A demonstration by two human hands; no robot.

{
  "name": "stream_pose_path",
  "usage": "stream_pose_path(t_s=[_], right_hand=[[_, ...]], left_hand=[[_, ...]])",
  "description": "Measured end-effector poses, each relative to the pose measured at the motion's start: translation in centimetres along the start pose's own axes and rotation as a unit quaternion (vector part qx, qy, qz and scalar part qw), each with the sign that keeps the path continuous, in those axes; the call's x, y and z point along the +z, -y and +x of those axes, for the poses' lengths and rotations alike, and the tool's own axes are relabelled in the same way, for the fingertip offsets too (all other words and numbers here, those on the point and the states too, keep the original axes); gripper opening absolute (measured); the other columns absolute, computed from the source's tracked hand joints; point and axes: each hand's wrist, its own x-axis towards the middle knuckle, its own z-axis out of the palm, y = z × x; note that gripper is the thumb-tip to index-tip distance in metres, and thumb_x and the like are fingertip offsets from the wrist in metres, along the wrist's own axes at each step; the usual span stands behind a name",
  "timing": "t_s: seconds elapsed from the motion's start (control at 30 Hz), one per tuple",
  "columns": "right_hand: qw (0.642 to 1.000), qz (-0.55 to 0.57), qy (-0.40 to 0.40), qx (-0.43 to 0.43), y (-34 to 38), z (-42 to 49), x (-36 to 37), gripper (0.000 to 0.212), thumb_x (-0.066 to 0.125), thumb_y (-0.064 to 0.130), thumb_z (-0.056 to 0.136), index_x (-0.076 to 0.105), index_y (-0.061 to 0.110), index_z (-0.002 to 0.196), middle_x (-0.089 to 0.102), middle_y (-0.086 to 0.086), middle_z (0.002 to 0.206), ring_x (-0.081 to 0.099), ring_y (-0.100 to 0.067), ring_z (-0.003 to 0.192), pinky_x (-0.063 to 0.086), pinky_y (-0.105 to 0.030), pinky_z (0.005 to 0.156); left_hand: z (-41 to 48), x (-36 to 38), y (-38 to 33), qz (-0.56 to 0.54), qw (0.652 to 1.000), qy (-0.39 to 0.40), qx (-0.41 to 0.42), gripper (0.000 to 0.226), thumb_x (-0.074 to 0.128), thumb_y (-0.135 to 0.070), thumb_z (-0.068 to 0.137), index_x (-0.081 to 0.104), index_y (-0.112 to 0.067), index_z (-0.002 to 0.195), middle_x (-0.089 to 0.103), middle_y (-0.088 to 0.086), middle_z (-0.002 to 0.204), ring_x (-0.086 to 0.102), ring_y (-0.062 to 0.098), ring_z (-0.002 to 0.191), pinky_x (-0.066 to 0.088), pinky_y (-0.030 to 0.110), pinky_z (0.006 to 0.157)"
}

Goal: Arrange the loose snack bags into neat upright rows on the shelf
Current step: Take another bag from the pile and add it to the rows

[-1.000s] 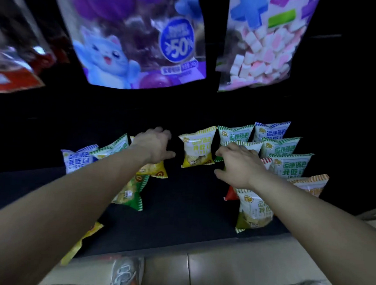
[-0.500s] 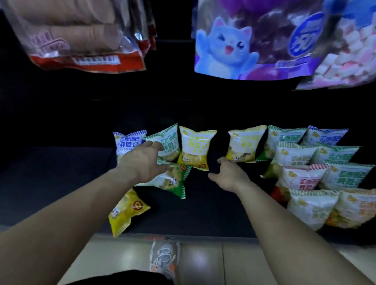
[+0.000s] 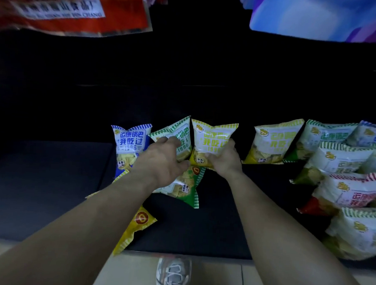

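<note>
Small snack bags stand on a dark shelf [image 3: 49,189]. My right hand [image 3: 224,159] grips the lower part of an upright yellow bag [image 3: 212,135] at the back. My left hand [image 3: 163,160] reaches over a green bag lying flat [image 3: 188,186], its fingers on a leaning green bag [image 3: 181,131]. An upright blue bag [image 3: 130,141] stands left of that. A yellow bag [image 3: 138,224] lies flat at the shelf's front edge, partly under my left forearm. Upright rows [image 3: 338,163] fill the right side.
Large hanging packs, a red one [image 3: 70,9] at top left and a blue-purple one [image 3: 320,18] at top right, hang above the shelf. Another yellow bag [image 3: 272,142] stands right of my right hand. My shoe [image 3: 173,274] shows on the tiled floor below.
The view has swung left and closer. My right hand moved forward and took hold of the yellow bag at the back. My left hand stretched further onto the leaning green bag.
</note>
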Motion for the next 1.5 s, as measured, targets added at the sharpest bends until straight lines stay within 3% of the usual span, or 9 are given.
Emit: stream_pose_path(t_s=[0.23,0.47,0.63,0.77,1.0,1.2,1.3,1.37,1.5], right_hand=[[0.992,-0.059,-0.063,-0.086,0.7,-1.6,-2.6,0.085,0.084,0.042,0.071,0.033,0.017,0.133,0.043,-0.008,0.124,0.055,-0.033,0.105,0.044,-0.036,0.071],[0.979,-0.101,-0.057,-0.168,2.7,-7.3,-13.2,0.094,0.083,0.058,0.060,0.030,0.030,0.133,0.040,0.001,0.124,0.054,-0.023,0.102,0.050,-0.041,0.073],[0.972,-0.157,-0.002,-0.176,3.8,-13.7,-22.5,0.093,0.074,0.069,0.042,0.032,0.041,0.120,0.045,0.009,0.110,0.050,-0.013,0.094,0.038,-0.033,0.069],[0.970,-0.161,0.039,-0.178,2.4,-19.4,-27.8,0.086,0.081,0.066,0.047,0.027,0.056,0.113,0.055,0.024,0.101,0.059,-0.004,0.090,0.050,-0.029,0.065],[0.974,-0.141,0.069,-0.164,-0.8,-24.7,-31.0,0.098,0.085,0.059,0.052,0.028,0.050,0.131,0.050,0.028,0.105,0.056,0.002,0.090,0.048,-0.021,0.064],[0.980,-0.109,0.064,-0.155,-1.8,-25.1,-32.2,0.097,0.086,0.060,0.049,0.030,0.052,0.127,0.055,0.029,0.104,0.056,0.013,0.088,0.046,-0.013,0.058],[0.982,-0.107,0.060,-0.144,-2.5,-24.7,-32.7,0.096,0.085,0.061,0.049,0.030,0.052,0.128,0.056,0.027,0.108,0.058,0.009,0.092,0.049,-0.016,0.064],[0.978,-0.138,0.058,-0.146,-3.1,-24.2,-33.0,0.099,0.080,0.065,0.056,0.027,0.048,0.137,0.054,0.019,0.125,0.056,-0.003,0.109,0.051,-0.028,0.080],[0.959,-0.245,0.041,-0.135,-4.6,-22.7,-33.6,0.094,0.062,0.069,0.077,0.018,0.033,0.152,0.028,0.001,0.153,0.034,-0.022,0.138,0.037,-0.041,0.103]], left_hand=[[-0.3,-0.7,-0.9,0.021,1.000,0.001,0.007,0.064,0.061,-0.052,0.087,0.039,-0.025,0.142,0.044,0.000,0.142,0.045,0.025,0.126,0.046,0.046,0.098],[-3.0,-3.6,-4.3,-0.014,0.999,-0.021,0.029,0.066,0.061,-0.050,0.088,0.038,-0.022,0.143,0.040,0.001,0.145,0.049,0.023,0.122,0.047,0.039,0.095],[-6.7,-5.4,-9.3,-0.015,0.995,-0.041,0.090,0.068,0.066,-0.051,0.084,0.041,-0.023,0.141,0.043,0.003,0.142,0.046,0.023,0.127,0.041,0.036,0.100],[-10.6,-5.2,-12.8,-0.053,0.984,-0.015,0.168,0.078,0.073,-0.057,0.074,0.044,-0.026,0.138,0.047,-0.006,0.129,0.050,0.015,0.118,0.044,0.032,0.097],[-13.1,-3.8,-16.9,-0.120,0.966,0.051,0.225,0.095,0.084,-0.057,0.060,0.043,-0.028,0.141,0.048,-0.015,0.126,0.048,0.005,0.114,0.041,0.023,0.094],[-13.3,-1.1,-20.4,-0.154,0.950,0.070,0.261,0.087,0.088,-0.053,0.058,0.051,-0.029,0.133,0.058,-0.010,0.124,0.055,0.007,0.115,0.044,0.027,0.099],[-12.6,0.0,-21.7,-0.148,0.953,0.042,0.261,0.080,0.086,-0.059,0.054,0.053,-0.036,0.124,0.057,-0.011,0.115,0.056,0.006,0.110,0.044,0.024,0.089],[-11.8,0.5,-22.1,-0.145,0.958,0.032,0.245,0.079,0.085,-0.062,0.051,0.052,-0.039,0.120,0.056,-0.013,0.112,0.057,0.006,0.104,0.044,0.024,0.084],[-9.7,0.9,-21.8,-0.059,0.973,0.001,0.223,0.084,0.082,-0.066,0.051,0.051,-0.038,0.124,0.061,-0.010,0.121,0.062,0.013,0.102,0.051,0.034,0.087]])
